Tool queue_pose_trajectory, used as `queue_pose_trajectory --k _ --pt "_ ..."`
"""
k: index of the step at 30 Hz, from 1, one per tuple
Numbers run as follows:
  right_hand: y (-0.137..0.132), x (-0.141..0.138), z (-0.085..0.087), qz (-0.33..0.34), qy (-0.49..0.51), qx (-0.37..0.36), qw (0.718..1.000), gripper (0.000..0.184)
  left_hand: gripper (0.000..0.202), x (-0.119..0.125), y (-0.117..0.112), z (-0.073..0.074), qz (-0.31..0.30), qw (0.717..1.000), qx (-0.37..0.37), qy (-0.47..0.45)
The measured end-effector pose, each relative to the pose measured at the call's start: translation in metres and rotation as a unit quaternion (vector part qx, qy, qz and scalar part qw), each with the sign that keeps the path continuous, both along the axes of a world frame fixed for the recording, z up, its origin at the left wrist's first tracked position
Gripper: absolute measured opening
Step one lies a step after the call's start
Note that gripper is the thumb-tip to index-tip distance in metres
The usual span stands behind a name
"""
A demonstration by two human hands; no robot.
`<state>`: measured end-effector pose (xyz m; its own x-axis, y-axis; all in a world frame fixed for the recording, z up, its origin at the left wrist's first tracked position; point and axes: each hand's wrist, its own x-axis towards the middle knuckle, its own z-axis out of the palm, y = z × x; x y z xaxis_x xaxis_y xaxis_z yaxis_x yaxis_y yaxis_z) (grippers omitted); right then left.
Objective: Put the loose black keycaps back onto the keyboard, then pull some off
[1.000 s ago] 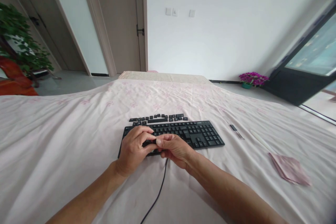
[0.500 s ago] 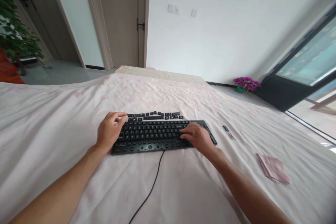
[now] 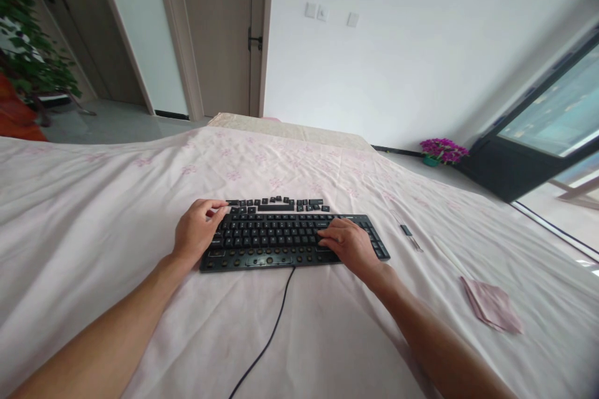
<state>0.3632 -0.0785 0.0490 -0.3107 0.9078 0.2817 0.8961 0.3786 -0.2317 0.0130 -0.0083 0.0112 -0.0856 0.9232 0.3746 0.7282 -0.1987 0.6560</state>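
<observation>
A black keyboard lies on the pink-white sheet, its two rows nearest me largely stripped down to bare switches. My left hand rests at its far left corner. Thumb and index finger there nearly meet beside a loose keycap; whatever is between them is hidden. Over the right part of the keys, my right hand pinches with thumb and fingertips at what looks like a keycap on the keyboard, mostly covered by the fingers. Beyond the keyboard, several loose keycaps stand in rows, with a long spacebar among them.
A small keycap puller with wire prongs lies to the right. Farther right is a folded pink cloth. The keyboard's cable runs toward me across the sheet.
The view has shifted slightly, so the scene sits a little farther right. My right fingertips have edged left over the keys. My left hand keeps its place.
</observation>
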Motion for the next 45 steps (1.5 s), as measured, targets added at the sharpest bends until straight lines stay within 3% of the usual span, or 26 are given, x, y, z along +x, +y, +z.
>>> queue_pose_trajectory --k 7,17,23,45 --pt "-0.002 -0.004 0.002 0.026 -0.043 0.006 0.999 0.019 0.029 0.000 -0.001 0.001 -0.005 1.000 -0.006 -0.002" --pt "-0.013 -0.008 -0.010 0.021 -0.142 0.065 0.988 0.030 0.030 0.000 -0.002 0.001 -0.006 1.000 -0.014 -0.004" --pt "-0.014 -0.010 -0.009 0.019 -0.163 0.081 0.983 0.027 0.029 0.001 -0.002 0.002 -0.005 1.000 -0.004 -0.006" --pt "-0.014 -0.014 -0.004 0.003 -0.117 0.069 0.991 0.026 0.034 -0.008 0.005 -0.007 0.048 0.998 -0.038 -0.006"
